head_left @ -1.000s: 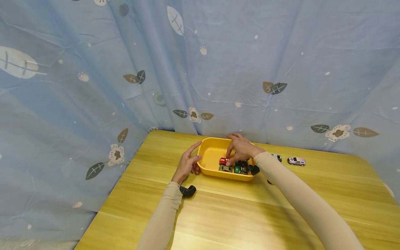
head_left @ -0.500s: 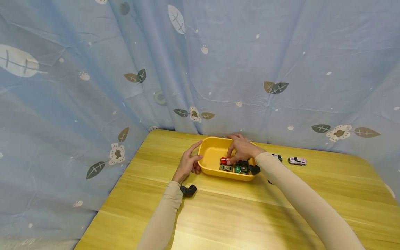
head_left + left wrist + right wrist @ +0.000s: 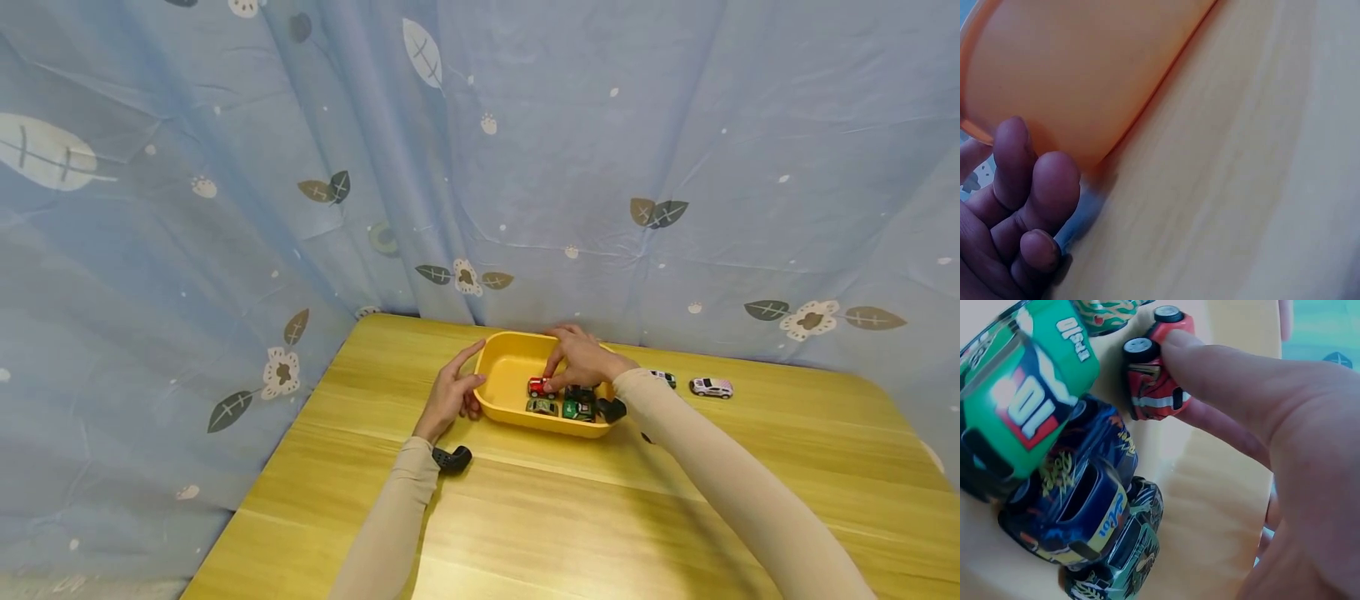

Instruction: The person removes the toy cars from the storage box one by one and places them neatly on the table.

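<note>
My right hand (image 3: 585, 357) reaches into a yellow plastic bin (image 3: 498, 350) and pinches a red toy car (image 3: 1147, 390) between thumb and a finger. In the right wrist view the car has a white stripe, and its wheels are toward the camera. Beside it sit a green toy car (image 3: 1029, 394) with a "10" print, a dark blue one (image 3: 1088, 500), a black-and-green one (image 3: 1129, 550) and a camouflage one (image 3: 542, 406). My left hand (image 3: 447, 396) holds the bin's left end, with the index finger along the rim and the other fingers curled outside the wall (image 3: 1072, 69).
On the wooden table (image 3: 510, 533), right of the bin, stand a white-and-pink toy car (image 3: 711, 387) and another car (image 3: 663, 379) partly behind the right sleeve. A dark thing (image 3: 647, 437) barely shows beneath that sleeve. A blue patterned curtain (image 3: 555, 167) hangs behind.
Almost nothing differs. The red car shows a little more beside my right fingertips and seems slightly turned; my left hand keeps its place on the bin.
</note>
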{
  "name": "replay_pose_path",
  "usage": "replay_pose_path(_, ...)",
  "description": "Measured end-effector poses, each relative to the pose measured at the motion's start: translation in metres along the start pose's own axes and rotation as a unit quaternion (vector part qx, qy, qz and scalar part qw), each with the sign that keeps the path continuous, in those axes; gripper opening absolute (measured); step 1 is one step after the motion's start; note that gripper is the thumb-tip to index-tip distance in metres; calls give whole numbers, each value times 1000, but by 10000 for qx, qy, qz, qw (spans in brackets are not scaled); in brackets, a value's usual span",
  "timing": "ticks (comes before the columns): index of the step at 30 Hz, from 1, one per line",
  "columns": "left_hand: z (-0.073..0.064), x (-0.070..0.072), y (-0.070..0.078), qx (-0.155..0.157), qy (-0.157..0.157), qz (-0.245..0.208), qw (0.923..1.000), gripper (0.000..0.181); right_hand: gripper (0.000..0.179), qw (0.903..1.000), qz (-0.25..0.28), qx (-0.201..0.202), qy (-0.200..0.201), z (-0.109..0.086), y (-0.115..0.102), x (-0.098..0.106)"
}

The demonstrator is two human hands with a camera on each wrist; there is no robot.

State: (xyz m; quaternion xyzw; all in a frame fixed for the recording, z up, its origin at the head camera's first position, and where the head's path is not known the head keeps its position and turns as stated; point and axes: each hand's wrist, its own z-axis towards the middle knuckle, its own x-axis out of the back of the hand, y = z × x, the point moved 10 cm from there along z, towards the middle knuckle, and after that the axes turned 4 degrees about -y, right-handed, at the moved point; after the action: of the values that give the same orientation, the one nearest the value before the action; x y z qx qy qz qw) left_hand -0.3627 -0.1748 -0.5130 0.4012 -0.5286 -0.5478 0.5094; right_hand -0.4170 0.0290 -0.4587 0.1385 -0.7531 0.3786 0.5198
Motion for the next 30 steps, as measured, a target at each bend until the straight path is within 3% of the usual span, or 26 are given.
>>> replay_pose_path(8,0,0,-2,74,54,56,9999,61,14,9996,98,60,246,-3,-2,8)
replay_pose_path(15,0,1,-1,0,62,63,10000,61,19,9966,80,536,622,-17,-12,39)
replay_pose_path(20,0,-3,-1,11,-12,9,10000,61,24,9954,-9,796,538,-41,-11,62)
replay_pose_path(30,0,-1,-1,52,25,1,10000,62,22,9991,55,408,76,-94,18,77)
